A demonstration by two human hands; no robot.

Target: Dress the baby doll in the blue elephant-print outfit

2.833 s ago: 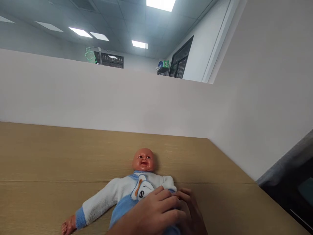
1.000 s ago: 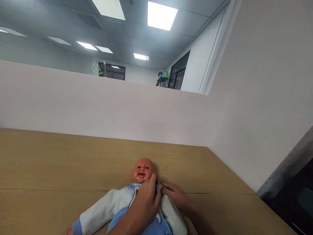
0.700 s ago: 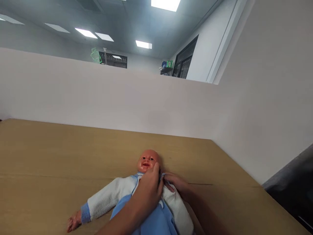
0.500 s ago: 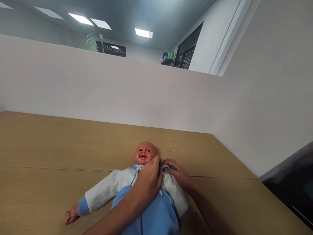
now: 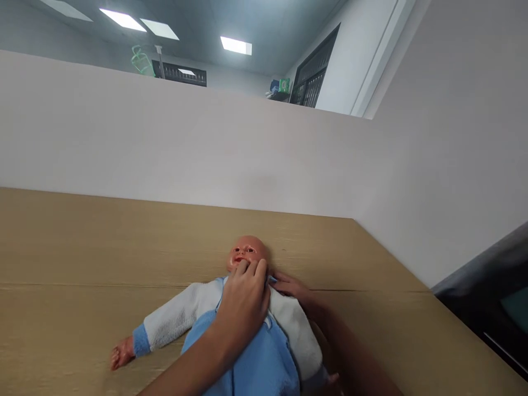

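A baby doll (image 5: 247, 252) lies on its back on the wooden table (image 5: 103, 247), dressed in a white fleece top and blue overalls (image 5: 264, 357). My left hand (image 5: 243, 302) rests on the doll's chest, its fingers curled at the collar just under the chin. My right hand (image 5: 291, 287) sits at the doll's shoulder beside the neck, fingers pinched on the blue collar edge. The doll's bare hand (image 5: 117, 356) sticks out of the blue cuff at the left.
White partition walls (image 5: 165, 148) close off the table at the back and right. A dark object (image 5: 495, 319) sits beyond the table's right edge. Ceiling lights and a dark doorway (image 5: 313, 82) show above the partition.
Both hands moved from the doll's belly up to its collar. My left fingers now reach the chin, and the camera tilted lower.
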